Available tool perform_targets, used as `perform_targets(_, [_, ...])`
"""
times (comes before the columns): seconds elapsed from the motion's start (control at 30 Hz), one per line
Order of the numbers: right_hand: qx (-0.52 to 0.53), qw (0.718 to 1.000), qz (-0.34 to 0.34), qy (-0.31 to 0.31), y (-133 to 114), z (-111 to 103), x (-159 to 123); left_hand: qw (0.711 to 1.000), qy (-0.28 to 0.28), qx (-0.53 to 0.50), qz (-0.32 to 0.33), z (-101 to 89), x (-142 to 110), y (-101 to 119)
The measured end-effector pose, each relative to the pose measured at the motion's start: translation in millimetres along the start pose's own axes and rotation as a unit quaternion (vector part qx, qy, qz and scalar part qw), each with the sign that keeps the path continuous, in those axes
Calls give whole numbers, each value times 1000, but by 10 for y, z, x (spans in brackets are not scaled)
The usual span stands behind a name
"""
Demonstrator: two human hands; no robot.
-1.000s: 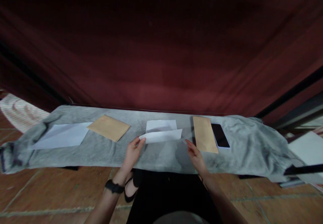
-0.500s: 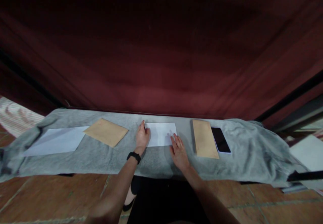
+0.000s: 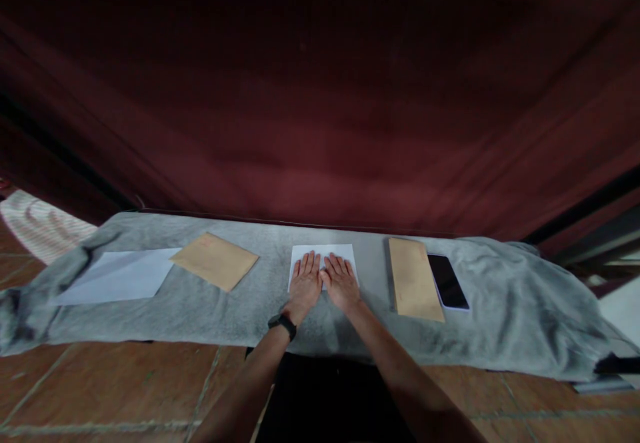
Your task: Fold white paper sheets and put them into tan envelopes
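A folded white sheet of paper lies on the grey cloth in front of me. My left hand rests flat on its left half, fingers stretched out and pointing away from me. Beside it, my right hand presses flat on the right half, its thumb close to the left one. Both palms cover most of the paper's near part. A dark watch is on my left wrist.
Left of my hands, a brown envelope overlaps the corner of a white sheet. To the right are brown envelopes and a phone. The grey cloth covers a narrow surface against a dark red backdrop.
The raised flap of paper has been folded down toward the far part. Both hands have come together from the paper's sides and now lie flat on top of it.
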State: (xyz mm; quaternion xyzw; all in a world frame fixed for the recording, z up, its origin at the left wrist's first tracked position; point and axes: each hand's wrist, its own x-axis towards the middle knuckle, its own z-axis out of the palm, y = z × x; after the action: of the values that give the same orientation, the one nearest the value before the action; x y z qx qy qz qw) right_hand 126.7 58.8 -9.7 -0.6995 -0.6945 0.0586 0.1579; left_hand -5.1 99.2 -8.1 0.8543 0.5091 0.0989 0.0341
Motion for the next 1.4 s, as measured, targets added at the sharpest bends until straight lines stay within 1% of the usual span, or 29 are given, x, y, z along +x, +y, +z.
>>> perform_targets(0.13, [-22,999,29,25,100,-2,0,999,11,0,-31,5,19,-7])
perform_targets(0.27, [-32,997,62,28,231,6,18,998,26,0,-60,2,24,-81])
perform_targets(0.47, [-36,996,72,35,405,8,4,994,64,0,-93,4,-39,-279])
perform_targets(0.63, [-33,994,96,42,481,-27,-39,992,72,-2,-103,10,-73,-306])
perform_targets(0.73, [-32,988,135,60,441,-56,-16,991,77,-1,-105,15,-68,-285])
perform_targets(0.8, [-27,989,131,65,342,-61,39,991,82,1,-106,21,-63,-278])
perform_targets(0.83, [-21,992,111,60,271,-55,79,991,83,2,-107,24,-61,-277])
perform_targets(0.93, [9,999,23,27,21,2,220,991,83,4,-103,30,-58,-285])
perform_targets(1.0, [22,1000,-4,13,-113,62,301,992,84,3,-97,30,-60,-294])
perform_targets(1.07, [21,1000,-11,8,-176,125,352,992,86,-1,-92,29,-64,-302])
perform_targets(1.13, [11,1000,-7,11,-167,174,374,992,87,-5,-92,29,-69,-308])
perform_targets(1.23, [-1,1000,12,23,-76,203,378,992,86,-3,-94,24,-75,-307])
perform_targets(1.4, [-14,999,44,28,68,153,361,993,77,4,-90,-19,-88,-287])
